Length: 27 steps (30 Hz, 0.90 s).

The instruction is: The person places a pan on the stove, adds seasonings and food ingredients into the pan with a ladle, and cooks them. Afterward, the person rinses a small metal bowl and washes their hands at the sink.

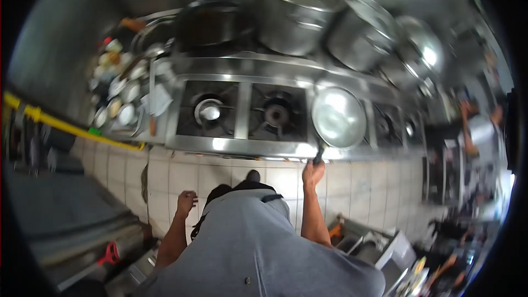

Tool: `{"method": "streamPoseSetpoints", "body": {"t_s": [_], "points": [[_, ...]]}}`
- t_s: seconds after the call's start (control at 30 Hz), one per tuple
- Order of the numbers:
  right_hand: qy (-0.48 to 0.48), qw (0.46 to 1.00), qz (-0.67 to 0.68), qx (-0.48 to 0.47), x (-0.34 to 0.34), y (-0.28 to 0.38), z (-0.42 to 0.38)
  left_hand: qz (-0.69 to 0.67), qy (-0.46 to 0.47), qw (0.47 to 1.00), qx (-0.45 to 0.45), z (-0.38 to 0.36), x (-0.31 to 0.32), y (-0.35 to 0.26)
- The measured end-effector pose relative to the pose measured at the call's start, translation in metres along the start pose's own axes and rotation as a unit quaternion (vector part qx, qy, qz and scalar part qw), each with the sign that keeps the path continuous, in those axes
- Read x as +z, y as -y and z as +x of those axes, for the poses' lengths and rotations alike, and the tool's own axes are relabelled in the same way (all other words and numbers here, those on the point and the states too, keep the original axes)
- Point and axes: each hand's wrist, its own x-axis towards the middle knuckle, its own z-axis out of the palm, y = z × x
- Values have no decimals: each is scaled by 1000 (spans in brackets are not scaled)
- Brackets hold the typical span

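Note:
My right hand (pixel 313 174) is closed around the dark handle of a frying pan (pixel 339 118). The pan's shiny, bare inside faces up, over the right part of the stove (pixel 280 148). Away from the stove, my left hand (pixel 187 202) hangs by my side above the tiled floor, its fingers loosely bent and apart, with nothing visible in it. Left of the pan is an uncovered burner (pixel 276 113). Farther left, a small round metal piece (pixel 210 111) sits on another burner.
Large metal pots (pixel 297 14) stand along the back, beside a dark pan (pixel 206 25). Bottles and containers (pixel 118 88) crowd the left counter, near a yellow rail (pixel 71 125). Another person (pixel 484 137) is at the far right. Behind me is a shelf unit (pixel 399 256).

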Motion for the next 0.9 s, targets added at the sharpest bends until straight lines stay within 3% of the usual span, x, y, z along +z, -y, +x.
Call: {"method": "streamPoseSetpoints", "body": {"t_s": [0.07, 0.1, 0.17, 0.3, 0.33, 0.4, 0.47, 0.5, 0.53, 0.57, 0.6, 0.63, 0.67, 0.73, 0.83, 0.9], "points": [[-23, 999, 9, -42, 31, 13, -10, -60, -60, 991, 99, 15, -11, -12], [18, 1000, 11, -18, 41, 24, -19, -78, -91, 978, 170, 34, -19, -8], [56, 998, 25, 7, 46, 55, -39, 37, -218, 942, 252, 61, -41, -43], [54, 995, 5, -79, 113, 36, -59, 58, -383, 875, 291, 142, -93, -139], [82, 993, -15, -80, 117, 21, -67, 76, -351, 890, 282, 144, -103, -131], [82, 993, -73, -34, 75, -19, -127, 213, -370, 882, 198, 148, -132, -127], [26, 993, -27, -108, 146, 67, -29, 177, -412, 853, 267, 262, -106, -287], [28, 993, -31, -112, 151, 75, -37, 175, -353, 883, 254, 280, -111, -285], [51, 993, -55, -87, 140, 57, -85, 204, -282, 913, 215, 277, -130, -235], [74, 994, -65, -42, 134, 61, -104, 221, -237, 924, 202, 274, -136, -224], [85, 994, -65, -14, 134, 79, -91, 238, -192, 933, 188, 272, -142, -213], [77, 991, -97, -56, 144, 71, -87, 289, -217, 911, 199, 256, -135, -221], [133, 986, -100, -18, 140, 77, -84, 341, -241, 884, 211, 244, -133, -227], [7, 988, -98, -116, 148, 77, -91, 310, -227, 899, 210, 257, -134, -229], [-158, 974, -93, -132, 117, 104, -118, 233, -242, 920, 201, 253, -133, -241], [-127, 984, -72, -102, 89, 108, -141, 196, -276, 911, 238, 226, -127, -257]]}}
